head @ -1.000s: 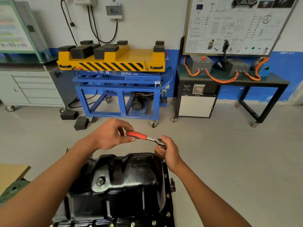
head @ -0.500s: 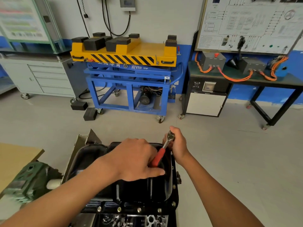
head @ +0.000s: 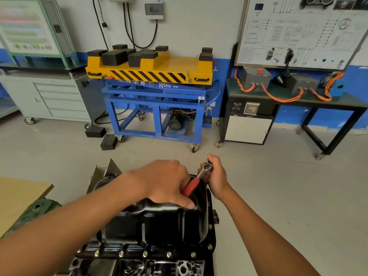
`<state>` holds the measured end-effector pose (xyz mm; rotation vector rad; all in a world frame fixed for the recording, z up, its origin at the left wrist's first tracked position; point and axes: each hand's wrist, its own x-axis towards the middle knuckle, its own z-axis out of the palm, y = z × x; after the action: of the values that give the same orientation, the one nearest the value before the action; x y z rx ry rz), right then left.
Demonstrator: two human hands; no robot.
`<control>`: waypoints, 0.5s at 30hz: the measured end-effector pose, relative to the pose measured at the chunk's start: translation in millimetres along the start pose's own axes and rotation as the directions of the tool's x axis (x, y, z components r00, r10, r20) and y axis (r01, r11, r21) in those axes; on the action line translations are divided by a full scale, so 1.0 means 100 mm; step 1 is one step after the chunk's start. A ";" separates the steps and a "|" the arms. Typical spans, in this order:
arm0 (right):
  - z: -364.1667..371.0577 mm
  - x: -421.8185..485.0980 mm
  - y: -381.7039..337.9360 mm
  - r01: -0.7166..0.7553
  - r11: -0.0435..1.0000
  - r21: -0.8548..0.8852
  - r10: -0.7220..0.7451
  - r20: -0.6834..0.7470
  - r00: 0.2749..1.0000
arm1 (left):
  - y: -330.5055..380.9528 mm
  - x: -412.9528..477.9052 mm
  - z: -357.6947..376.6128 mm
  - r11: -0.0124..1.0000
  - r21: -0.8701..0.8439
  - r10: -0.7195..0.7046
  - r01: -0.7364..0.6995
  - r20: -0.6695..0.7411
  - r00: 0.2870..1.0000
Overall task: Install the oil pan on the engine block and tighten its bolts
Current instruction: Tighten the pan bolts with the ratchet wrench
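Over the far right corner of the glossy black ribbed metal oil pan [head: 159, 226], my left hand [head: 165, 182] curls round the red handle of the chrome ratchet wrench [head: 196, 181]. My right hand [head: 216, 176] grips its head, and whatever sits beneath is hidden by my fingers. The pan rests on the grey engine block [head: 185, 265], which is cut off at the bottom edge. Brass-coloured bolts [head: 169, 254] line its near flange. Beyond stands a blue steel cart with a yellow top [head: 151, 72].
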<state>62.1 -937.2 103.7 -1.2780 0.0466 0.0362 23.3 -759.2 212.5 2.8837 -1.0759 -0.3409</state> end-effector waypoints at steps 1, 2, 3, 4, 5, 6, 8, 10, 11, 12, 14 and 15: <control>-0.01 0.00 0.00 -0.004 1.000 -0.004 0.004 -0.007 1.000 | -0.07 0.02 -0.03 1.000 -0.009 -0.016 0.016 0.018 1.000; -0.01 0.01 0.00 -0.001 1.000 -0.020 0.001 -0.004 1.000 | -0.13 0.04 -0.06 0.999 -0.037 -0.035 0.037 0.040 0.999; -0.02 0.01 0.00 0.002 0.999 -0.046 -0.002 0.007 1.000 | -0.20 0.06 -0.10 0.995 -0.081 -0.056 0.061 0.067 0.996; -0.03 0.01 0.00 0.004 0.997 -0.072 -0.002 0.023 1.000 | -0.27 0.08 -0.14 0.988 -0.130 -0.074 0.086 0.097 0.993; -0.04 0.01 0.00 0.007 0.995 -0.099 -0.002 0.044 0.999 | -0.34 0.11 -0.18 0.978 -0.175 -0.089 0.111 0.127 0.988; -0.05 0.02 -0.01 0.013 0.992 -0.128 -0.005 0.067 0.998 | -0.42 0.14 -0.21 0.969 -0.205 -0.105 0.136 0.154 0.982; -0.04 0.02 -0.01 0.043 0.979 -0.200 -0.022 0.107 0.994 | -0.58 0.21 -0.29 0.957 -0.226 -0.140 0.180 0.182 0.973; 0.00 0.02 -0.01 0.070 0.965 -0.252 -0.038 0.129 0.991 | -0.75 0.28 -0.33 0.947 -0.244 -0.176 0.209 0.151 0.973; 0.01 0.02 -0.02 0.078 0.962 -0.261 -0.043 0.138 0.989 | -0.82 0.32 -0.33 0.941 -0.260 -0.196 0.218 0.109 0.975; 0.03 0.03 -0.02 0.085 0.961 -0.263 -0.047 0.146 0.988 | -0.88 0.36 -0.32 0.939 -0.263 -0.214 0.220 0.050 0.975; 0.05 0.03 -0.04 0.086 0.963 -0.255 -0.046 0.157 0.986 | -0.93 0.45 -0.28 0.969 -0.156 -0.208 0.190 -0.104 0.973; 0.05 0.04 -0.05 0.083 0.967 -0.242 -0.045 0.160 0.986 | -0.92 0.49 -0.26 0.985 -0.060 -0.172 0.164 -0.175 0.970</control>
<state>65.9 -933.6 109.9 -1.5227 -0.1364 0.0871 124.2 -722.8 217.7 2.9041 -0.7889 -0.1060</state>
